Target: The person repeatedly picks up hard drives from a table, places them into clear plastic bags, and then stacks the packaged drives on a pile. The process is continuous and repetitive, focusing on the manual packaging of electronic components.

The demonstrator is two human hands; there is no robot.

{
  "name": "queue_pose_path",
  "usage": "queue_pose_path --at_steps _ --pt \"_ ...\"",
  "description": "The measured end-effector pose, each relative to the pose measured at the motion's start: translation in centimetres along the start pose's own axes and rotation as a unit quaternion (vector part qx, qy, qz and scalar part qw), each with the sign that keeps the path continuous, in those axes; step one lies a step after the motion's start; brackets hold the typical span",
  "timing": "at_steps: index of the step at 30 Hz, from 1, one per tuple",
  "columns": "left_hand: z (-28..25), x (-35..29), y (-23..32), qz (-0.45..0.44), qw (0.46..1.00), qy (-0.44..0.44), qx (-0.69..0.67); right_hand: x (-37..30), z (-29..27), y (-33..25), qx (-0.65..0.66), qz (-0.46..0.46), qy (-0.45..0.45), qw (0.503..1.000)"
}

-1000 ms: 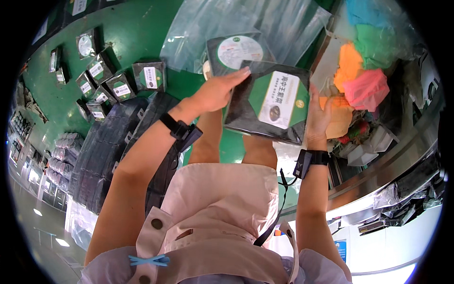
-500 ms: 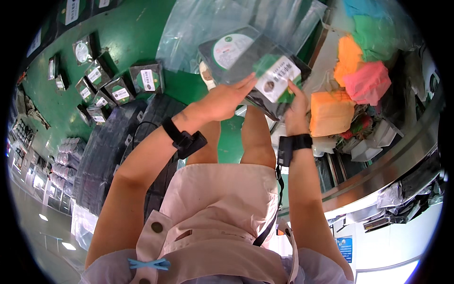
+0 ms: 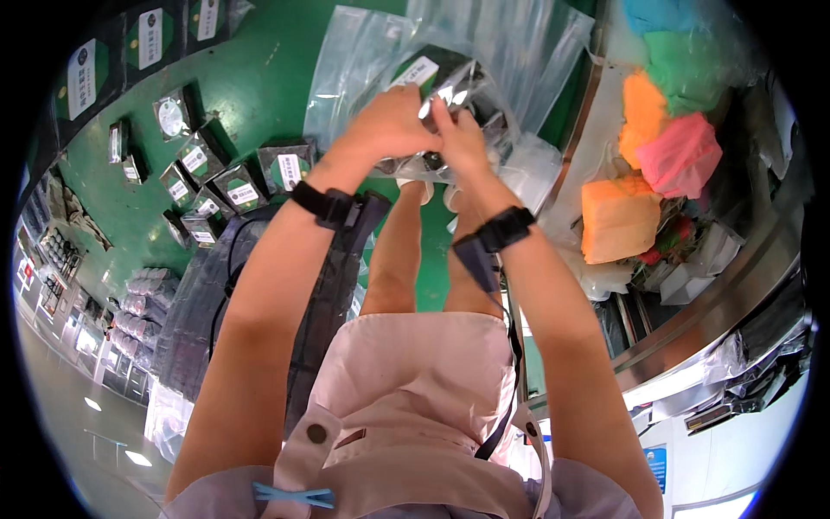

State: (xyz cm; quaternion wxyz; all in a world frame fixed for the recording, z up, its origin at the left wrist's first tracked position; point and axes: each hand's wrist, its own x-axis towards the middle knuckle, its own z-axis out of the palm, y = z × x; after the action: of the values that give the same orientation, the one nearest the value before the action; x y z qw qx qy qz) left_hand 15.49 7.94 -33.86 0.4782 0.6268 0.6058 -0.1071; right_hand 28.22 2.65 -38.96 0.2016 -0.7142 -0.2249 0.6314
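A clear plastic bag lies in front of me, with a black package showing a white and green label under its film. My left hand is closed at the near side of this bag, fingers curled on the film. My right hand meets it there, thumb raised and fingers wrapped round bunched film. The two hands nearly touch. Folds and glare hide part of the package and my fingertips.
Several black labelled packages lie on the green floor to the left. Dark wrapped bundles stand nearer. A metal-edged table on the right holds orange, pink and green bundles. More clear sheeting lies beyond.
The black packages I held in both hands are now down in the clear bag. My right hand has moved left and my hands have come together on the film.
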Motion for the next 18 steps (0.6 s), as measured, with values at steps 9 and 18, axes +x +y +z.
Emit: queue_pose_path --at_steps 9,18 --pt "10.4 -3.5 1.7 0.034 0.946 0.282 0.157 2.5 -1.6 -8.8 -0.523 -0.641 0.092 0.554" --pt "9.0 -7.7 -3.7 -0.057 0.958 0.257 0.116 -4.3 3.3 -4.2 -0.488 -0.529 -0.209 0.663"
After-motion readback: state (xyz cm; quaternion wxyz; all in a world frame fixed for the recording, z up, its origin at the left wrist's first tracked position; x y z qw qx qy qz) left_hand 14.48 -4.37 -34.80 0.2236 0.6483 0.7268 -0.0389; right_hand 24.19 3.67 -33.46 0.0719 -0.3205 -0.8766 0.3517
